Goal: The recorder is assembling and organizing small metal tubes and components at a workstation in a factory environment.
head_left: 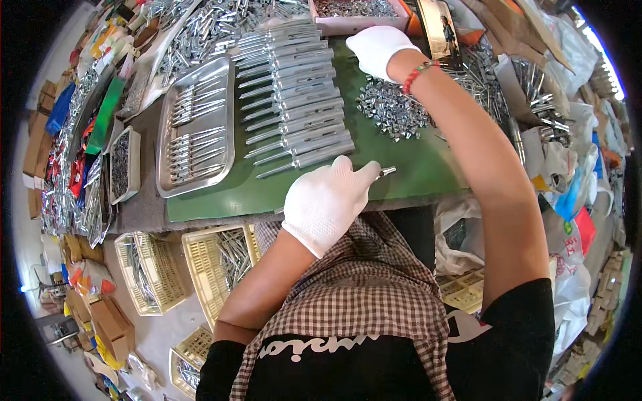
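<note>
My left hand (326,200), in a white knit glove, is closed round a slim metal rod (386,172) near the table's front edge. Only the rod's bright tip shows clearly past my thumb. My right hand (381,52), gloved too, is stretched to the far side, just below a pink box (361,25) of small metal parts. Its fingertips are turned away, and whatever they may hold is hidden. Between my hands, a pile of small metal caps (394,110) lies on the green mat (414,167). Left of it, several pen-like metal pieces (301,100) overlap in a long row.
A steel tray (231,134) holds thin metal rods at the left. Loose metal parts (207,33) heap up behind it. A phone (439,30) with a lit screen leans at the back right. Cream plastic baskets (194,257) stand below the table's front edge.
</note>
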